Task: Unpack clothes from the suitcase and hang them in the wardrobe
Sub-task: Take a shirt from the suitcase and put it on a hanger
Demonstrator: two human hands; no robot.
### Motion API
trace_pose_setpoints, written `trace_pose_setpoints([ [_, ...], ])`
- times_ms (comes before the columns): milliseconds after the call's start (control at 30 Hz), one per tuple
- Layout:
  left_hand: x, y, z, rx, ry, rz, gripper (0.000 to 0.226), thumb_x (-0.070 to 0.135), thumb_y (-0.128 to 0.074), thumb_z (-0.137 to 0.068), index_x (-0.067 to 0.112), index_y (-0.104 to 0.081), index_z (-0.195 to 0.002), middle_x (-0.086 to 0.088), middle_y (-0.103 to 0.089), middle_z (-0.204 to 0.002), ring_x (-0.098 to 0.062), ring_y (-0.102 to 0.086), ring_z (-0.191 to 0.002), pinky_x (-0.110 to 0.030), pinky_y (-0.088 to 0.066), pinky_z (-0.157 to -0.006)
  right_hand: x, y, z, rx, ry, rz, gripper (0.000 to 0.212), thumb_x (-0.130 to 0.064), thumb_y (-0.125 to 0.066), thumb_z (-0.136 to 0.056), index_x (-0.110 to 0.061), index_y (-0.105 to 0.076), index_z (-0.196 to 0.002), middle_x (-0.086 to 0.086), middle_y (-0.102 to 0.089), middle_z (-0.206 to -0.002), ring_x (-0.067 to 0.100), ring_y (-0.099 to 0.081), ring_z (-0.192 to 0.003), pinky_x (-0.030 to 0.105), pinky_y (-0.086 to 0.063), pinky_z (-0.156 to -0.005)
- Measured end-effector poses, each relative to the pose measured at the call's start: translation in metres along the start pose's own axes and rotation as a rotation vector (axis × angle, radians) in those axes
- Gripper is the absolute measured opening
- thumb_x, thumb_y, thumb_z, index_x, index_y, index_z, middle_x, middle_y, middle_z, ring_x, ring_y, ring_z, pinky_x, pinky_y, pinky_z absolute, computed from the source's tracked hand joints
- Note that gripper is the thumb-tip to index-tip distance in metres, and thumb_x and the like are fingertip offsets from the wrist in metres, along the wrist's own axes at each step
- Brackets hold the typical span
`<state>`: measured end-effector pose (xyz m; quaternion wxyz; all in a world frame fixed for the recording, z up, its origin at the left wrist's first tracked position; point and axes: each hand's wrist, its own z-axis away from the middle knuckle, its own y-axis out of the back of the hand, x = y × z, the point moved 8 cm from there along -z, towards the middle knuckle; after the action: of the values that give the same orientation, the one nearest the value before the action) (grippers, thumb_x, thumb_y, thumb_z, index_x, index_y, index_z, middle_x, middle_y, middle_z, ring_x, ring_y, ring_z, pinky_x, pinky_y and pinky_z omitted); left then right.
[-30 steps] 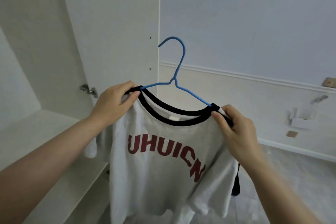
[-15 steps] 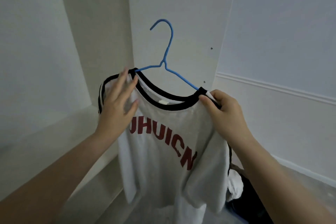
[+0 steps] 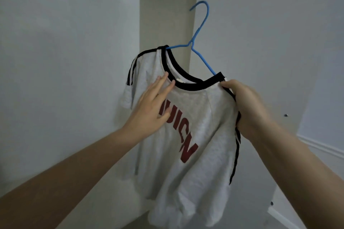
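On the left we see the plain white inside wall of the wardrobe [image 3: 65,80]. Our left hand [image 3: 150,109] lies flat on the chest of the light grey T-shirt with black trim and dark red letters [image 3: 195,135], its fingers straight and spread, gripping nothing. The shirt hangs on a thin blue wire hanger [image 3: 200,37], held up in the air in front of the wardrobe, with the hook pointing up. Our right hand [image 3: 249,108] is curled tight around the shirt's right shoulder.
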<state>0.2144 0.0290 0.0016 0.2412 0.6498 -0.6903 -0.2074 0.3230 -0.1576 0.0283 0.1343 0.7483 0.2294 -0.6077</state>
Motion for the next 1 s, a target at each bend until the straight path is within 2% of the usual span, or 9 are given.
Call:
trace_pose_setpoints([
  [167, -0.035, 0.015, -0.028, -0.013, 0.039, -0.073, 0.077, 0.018, -0.057, -0.092, 0.022, -0.016, -0.157, 0.003, -0.006, -0.165, -0.011, 0.0, -0.152, -0.039, -0.009, -0.124, -0.01, -0.043, -0.042, -0.082, 0.004, 0.015, 0.016, -0.02, -0.059, -0.089, -0.014, -0.071, -0.081, 0.0, -0.073, -0.069, 0.013, -0.068, -0.062, 0.029, -0.051, -0.064],
  [267, -0.066, 0.023, -0.046, -0.047, 0.024, -0.159, 0.078, 0.023, -0.055, -0.092, 0.023, -0.013, -0.157, 0.004, -0.006, -0.165, -0.01, 0.001, -0.152, -0.037, -0.006, -0.125, -0.021, -0.075, -0.065, -0.098, 0.057, 0.058, 0.015, -0.019, -0.059, -0.091, -0.014, -0.071, -0.082, 0.003, -0.073, -0.072, 0.015, -0.068, -0.064, 0.028, -0.051, -0.06],
  [367, -0.098, 0.032, -0.065, -0.083, 0.033, -0.189, 0.079, 0.028, -0.054, -0.092, 0.024, -0.009, -0.157, 0.005, -0.004, -0.165, -0.009, 0.004, -0.151, -0.037, -0.004, -0.125, -0.038, -0.108, -0.084, -0.093, 0.131, 0.117, 0.017, -0.02, -0.059, -0.091, -0.007, -0.07, -0.091, 0.01, -0.07, -0.083, 0.022, -0.065, -0.074, 0.032, -0.05, -0.068],
  [467, -0.125, 0.047, -0.085, -0.112, 0.021, -0.231, 0.083, 0.031, -0.054, -0.094, 0.024, -0.001, -0.158, 0.006, 0.004, -0.165, -0.007, 0.009, -0.151, -0.034, -0.001, -0.124, -0.063, -0.137, -0.103, -0.082, 0.201, 0.165, 0.018, -0.022, -0.058, -0.092, -0.007, -0.068, -0.09, 0.013, -0.068, -0.089, 0.025, -0.063, -0.08, 0.036, -0.048, -0.073],
  [600, -0.153, 0.08, -0.12, -0.102, -0.043, -0.307, 0.082, 0.03, -0.053, -0.094, 0.024, 0.0, -0.158, 0.006, 0.003, -0.165, -0.009, 0.006, -0.151, -0.031, -0.001, -0.124, -0.105, -0.16, -0.131, 0.006, 0.283, 0.165, 0.02, -0.022, -0.06, -0.092, -0.005, -0.069, -0.098, 0.023, -0.069, -0.107, 0.029, -0.064, -0.085, 0.041, -0.054, -0.079],
  [767, -0.179, 0.113, -0.161, -0.088, -0.014, -0.275, 0.082, 0.029, -0.054, -0.095, 0.025, -0.001, -0.158, 0.006, 0.001, -0.165, -0.009, 0.001, -0.151, -0.026, -0.001, -0.116, -0.156, -0.189, -0.162, 0.072, 0.368, 0.215, 0.027, -0.025, -0.06, -0.092, -0.002, -0.068, -0.105, 0.025, -0.066, -0.112, 0.035, -0.067, -0.096, 0.051, -0.052, -0.094],
  [867, -0.191, 0.132, -0.19, -0.054, 0.006, -0.291, 0.082, 0.027, -0.054, -0.094, 0.021, -0.003, -0.158, 0.003, -0.003, -0.165, -0.014, 0.001, -0.152, -0.031, -0.001, -0.12, -0.185, -0.203, -0.181, 0.079, 0.384, 0.206, 0.028, -0.02, -0.06, -0.094, 0.001, -0.066, -0.112, 0.02, -0.068, -0.1, 0.028, -0.064, -0.077, 0.04, -0.056, -0.079],
  [933, -0.2, 0.15, -0.21, 0.013, 0.022, -0.302, 0.079, 0.025, -0.054, -0.093, 0.02, -0.008, -0.158, 0.002, -0.009, -0.165, -0.016, -0.001, -0.152, -0.035, -0.006, -0.122, -0.207, -0.208, -0.197, 0.096, 0.411, 0.186, 0.029, -0.019, -0.06, -0.095, 0.002, -0.064, -0.115, 0.014, -0.063, -0.087, 0.021, -0.058, -0.066, 0.03, -0.051, -0.062],
  [1000, -0.209, 0.165, -0.226, 0.084, 0.028, -0.323, 0.075, 0.024, -0.053, -0.093, 0.019, -0.014, -0.157, 0.0, -0.017, -0.163, -0.017, -0.006, -0.152, -0.035, -0.01, -0.121, -0.227, -0.214, -0.214, 0.111, 0.442, 0.177, 0.032, -0.019, -0.061, -0.095, 0.001, -0.06, -0.12, 0.011, -0.059, -0.087, 0.019, -0.054, -0.065, 0.027, -0.046, -0.053],
])
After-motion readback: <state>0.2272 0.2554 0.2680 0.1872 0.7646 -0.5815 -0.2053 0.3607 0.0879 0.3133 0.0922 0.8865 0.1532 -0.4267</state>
